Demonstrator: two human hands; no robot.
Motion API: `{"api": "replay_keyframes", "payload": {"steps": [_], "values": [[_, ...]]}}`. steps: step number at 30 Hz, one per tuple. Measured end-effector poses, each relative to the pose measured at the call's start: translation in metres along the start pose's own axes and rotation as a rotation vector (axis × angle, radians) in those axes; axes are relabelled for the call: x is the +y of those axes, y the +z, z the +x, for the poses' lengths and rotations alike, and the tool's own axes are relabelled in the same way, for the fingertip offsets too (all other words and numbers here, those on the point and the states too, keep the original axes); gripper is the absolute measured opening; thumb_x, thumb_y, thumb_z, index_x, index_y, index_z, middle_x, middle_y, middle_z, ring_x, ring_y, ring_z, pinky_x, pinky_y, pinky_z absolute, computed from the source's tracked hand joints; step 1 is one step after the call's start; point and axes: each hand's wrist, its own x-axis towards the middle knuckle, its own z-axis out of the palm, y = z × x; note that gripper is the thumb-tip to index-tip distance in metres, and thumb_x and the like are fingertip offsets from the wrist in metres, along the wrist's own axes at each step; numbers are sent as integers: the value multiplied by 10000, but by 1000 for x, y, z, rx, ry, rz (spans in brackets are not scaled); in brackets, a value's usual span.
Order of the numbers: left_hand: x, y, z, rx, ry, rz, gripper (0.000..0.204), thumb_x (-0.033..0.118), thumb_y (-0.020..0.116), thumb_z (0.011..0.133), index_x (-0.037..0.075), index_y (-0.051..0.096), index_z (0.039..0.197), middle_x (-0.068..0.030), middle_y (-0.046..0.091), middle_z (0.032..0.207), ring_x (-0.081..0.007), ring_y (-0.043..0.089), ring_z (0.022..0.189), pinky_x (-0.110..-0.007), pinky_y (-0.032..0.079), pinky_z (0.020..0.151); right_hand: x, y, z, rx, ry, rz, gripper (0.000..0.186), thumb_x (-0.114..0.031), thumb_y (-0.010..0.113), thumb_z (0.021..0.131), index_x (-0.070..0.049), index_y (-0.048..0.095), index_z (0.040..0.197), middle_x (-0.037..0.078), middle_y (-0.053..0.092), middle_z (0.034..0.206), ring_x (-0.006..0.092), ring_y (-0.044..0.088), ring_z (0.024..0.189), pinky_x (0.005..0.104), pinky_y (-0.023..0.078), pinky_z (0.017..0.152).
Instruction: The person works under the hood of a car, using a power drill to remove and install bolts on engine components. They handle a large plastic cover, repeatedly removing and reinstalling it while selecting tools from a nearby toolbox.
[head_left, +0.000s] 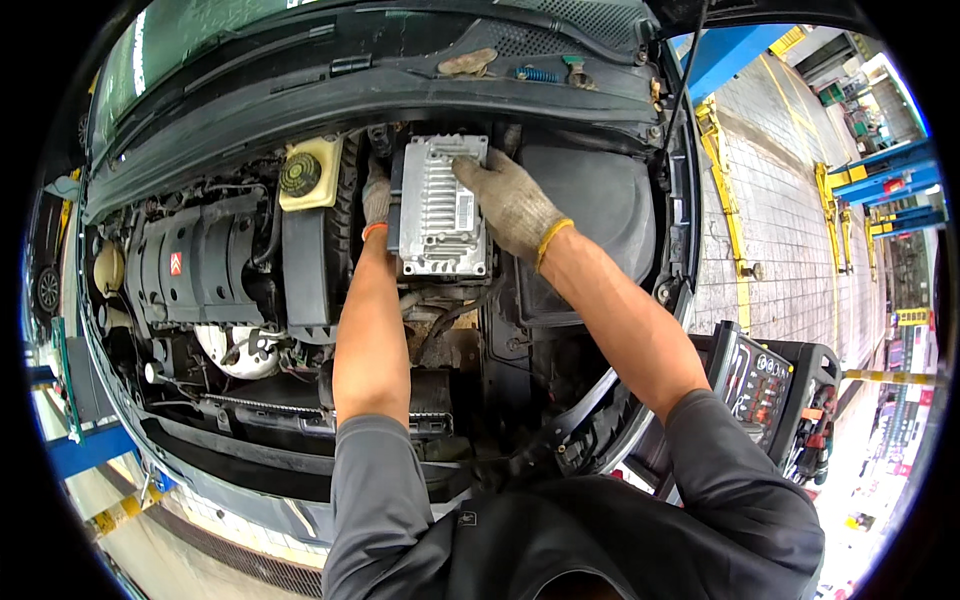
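A silver, finned engine control unit [440, 215] with a white label sits in the engine bay. My right hand [515, 205], in a knitted work glove with a yellow cuff, is closed on its right side; the thumb lies over the top face and the other fingers are hidden. My left hand [377, 198], gloved with an orange cuff, is at the unit's left side, against its dark edge. Its fingers are partly hidden, but it appears to grip the unit there. Hoses and wiring [440, 310] show below the unit's near edge.
Left of the unit are a yellowish reservoir with a black cap [310, 175] and the dark engine cover [200, 260]. A black box-like cover [590, 220] lies to the right. A crumpled glove [467, 62] and a blue spring-like piece [537, 74] rest on the cowl. A tool cart [765, 400] stands at right.
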Motion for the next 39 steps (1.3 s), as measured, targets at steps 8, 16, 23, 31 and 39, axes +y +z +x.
{"api": "replay_keyframes", "payload": {"steps": [8,16,23,31,39], "values": [[116,5,-51,-253,-369,-1560,642,303,701,937,-30,484,1442,-164,656,1305,-286,646,1152,-366,513,997,12,-10,1,93,-1,51,538,-273,605,1041,33,458,1459,161,655,1280,228,644,1139,355,520,983],[130,-57,-74,14,-220,-682,656,406,645,1007,-76,507,1430,-178,618,1380,-262,601,1227,-348,454,1071,18,21,-26,161,19,94,515,-323,590,1051,18,519,1431,127,669,1261,212,624,1128,360,486,1001],[237,-71,-102,65,-406,-655,935,560,669,971,-161,387,1496,-230,530,1473,-279,531,1313,-361,407,1120,12,24,-15,520,-101,-218,581,-320,569,1035,-20,433,1513,217,608,1400,358,593,1278,415,439,1087],[254,-74,-109,67,-453,-609,936,570,678,962,-142,395,1500,-211,562,1439,-262,569,1268,-353,445,1079,10,19,3,438,-100,-87,608,-331,581,1027,-42,410,1535,250,610,1396,432,590,1282,447,453,1063],[239,-66,-104,39,-406,-633,948,599,676,949,-134,420,1492,-193,579,1424,-252,568,1260,-351,428,1085,20,17,14,457,-164,-87,588,-295,569,1041,-58,399,1552,234,618,1388,408,605,1261,431,461,1055]]}}
